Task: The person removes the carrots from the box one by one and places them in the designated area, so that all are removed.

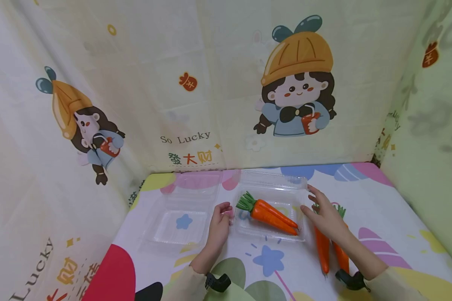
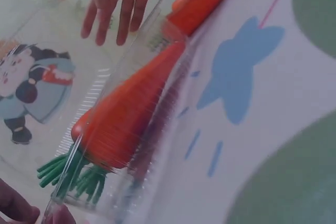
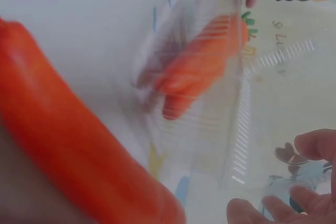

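Far left: a clear plastic box (image 1: 162,230) lies on the patterned tablecloth (image 1: 305,265), its lid folded back toward the cloth backdrop (image 1: 226,96).

Next: left hand (image 1: 219,225), fingers bent; thumb and a finger pinch the near-left side of a second clear container (image 1: 247,229). That container sits flat, its lid also folded back.

Centre: two orange carrots (image 1: 268,214) lie side by side inside the second container, green tops to the far left, tips to the near right.

Right of it: right hand (image 1: 325,215), fingers spread and thumb apart, at the container's right side, grasping nothing. Whether a fingertip grazes the plastic, cannot tell.

Far right: two loose carrots (image 1: 322,251) on the cloth, green tops pointing away, partly hidden beneath the right hand and forearm.
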Demonstrator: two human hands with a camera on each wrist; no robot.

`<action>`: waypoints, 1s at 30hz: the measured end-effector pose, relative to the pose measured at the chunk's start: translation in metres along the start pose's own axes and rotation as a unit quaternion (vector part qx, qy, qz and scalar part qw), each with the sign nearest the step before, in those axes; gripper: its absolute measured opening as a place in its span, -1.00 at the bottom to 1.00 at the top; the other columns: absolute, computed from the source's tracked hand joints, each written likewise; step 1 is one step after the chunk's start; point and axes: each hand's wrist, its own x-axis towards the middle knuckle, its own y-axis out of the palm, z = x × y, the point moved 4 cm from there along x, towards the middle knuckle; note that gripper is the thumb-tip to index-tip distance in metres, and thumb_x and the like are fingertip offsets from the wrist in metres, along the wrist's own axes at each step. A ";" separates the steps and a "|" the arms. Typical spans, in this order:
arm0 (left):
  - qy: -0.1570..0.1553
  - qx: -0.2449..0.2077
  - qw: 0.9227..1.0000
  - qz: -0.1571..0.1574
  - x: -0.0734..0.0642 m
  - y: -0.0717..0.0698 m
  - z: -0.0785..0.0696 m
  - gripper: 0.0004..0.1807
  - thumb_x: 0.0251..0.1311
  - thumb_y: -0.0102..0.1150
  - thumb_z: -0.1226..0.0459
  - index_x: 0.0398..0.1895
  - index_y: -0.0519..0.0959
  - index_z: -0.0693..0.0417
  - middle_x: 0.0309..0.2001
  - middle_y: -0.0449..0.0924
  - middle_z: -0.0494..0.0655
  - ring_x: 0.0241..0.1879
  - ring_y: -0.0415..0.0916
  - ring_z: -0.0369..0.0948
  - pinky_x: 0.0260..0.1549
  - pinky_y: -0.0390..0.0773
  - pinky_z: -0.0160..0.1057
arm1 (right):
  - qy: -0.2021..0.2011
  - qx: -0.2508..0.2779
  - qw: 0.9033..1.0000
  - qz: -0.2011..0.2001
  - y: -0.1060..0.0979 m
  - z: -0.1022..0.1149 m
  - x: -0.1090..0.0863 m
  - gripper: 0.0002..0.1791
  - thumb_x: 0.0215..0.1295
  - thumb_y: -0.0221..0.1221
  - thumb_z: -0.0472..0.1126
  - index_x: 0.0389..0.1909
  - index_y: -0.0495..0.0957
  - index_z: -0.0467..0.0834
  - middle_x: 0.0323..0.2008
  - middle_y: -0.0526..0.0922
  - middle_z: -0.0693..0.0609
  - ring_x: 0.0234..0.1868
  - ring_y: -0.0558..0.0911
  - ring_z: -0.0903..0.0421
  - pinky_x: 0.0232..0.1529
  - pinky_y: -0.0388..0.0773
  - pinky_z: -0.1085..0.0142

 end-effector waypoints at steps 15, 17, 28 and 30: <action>-0.096 -0.076 0.991 0.060 0.020 0.011 0.003 -0.53 0.49 -0.08 0.45 0.41 0.33 0.42 -0.22 0.42 -0.03 -0.51 0.28 -0.31 -0.59 0.32 -0.43 | 0.027 0.083 0.996 0.024 -0.001 0.000 0.040 -0.10 0.55 0.13 -0.12 0.65 -0.20 -0.23 0.57 0.06 -0.38 0.52 0.20 -0.45 0.36 0.34 -0.22; -0.099 -0.079 0.990 0.064 0.019 0.009 0.005 -0.52 0.48 -0.07 0.45 0.42 0.32 0.41 -0.22 0.41 -0.04 -0.50 0.29 -0.30 -0.59 0.32 -0.42 | 0.031 0.094 0.995 0.026 0.000 0.000 0.046 -0.10 0.55 0.13 -0.12 0.66 -0.21 -0.22 0.57 0.05 -0.39 0.52 0.20 -0.45 0.38 0.32 -0.23; -0.108 -0.083 0.988 0.074 0.011 0.004 0.009 -0.50 0.48 -0.03 0.45 0.45 0.31 0.33 -0.11 0.38 -0.01 -0.47 0.31 -0.28 -0.61 0.32 -0.42 | 0.069 0.111 0.988 0.085 -0.003 -0.004 0.065 -0.09 0.57 0.04 -0.05 0.66 -0.29 -0.23 0.62 -0.04 -0.34 0.53 0.15 -0.44 0.45 0.16 -0.33; -0.108 -0.086 0.988 0.077 0.009 0.003 0.009 -0.51 0.49 -0.04 0.44 0.45 0.31 0.33 -0.10 0.37 0.00 -0.48 0.30 -0.28 -0.62 0.32 -0.43 | 0.071 0.129 0.984 0.100 -0.003 -0.008 0.067 -0.07 0.57 0.05 -0.08 0.66 -0.31 -0.25 0.62 -0.08 -0.35 0.55 0.13 -0.41 0.46 0.18 -0.28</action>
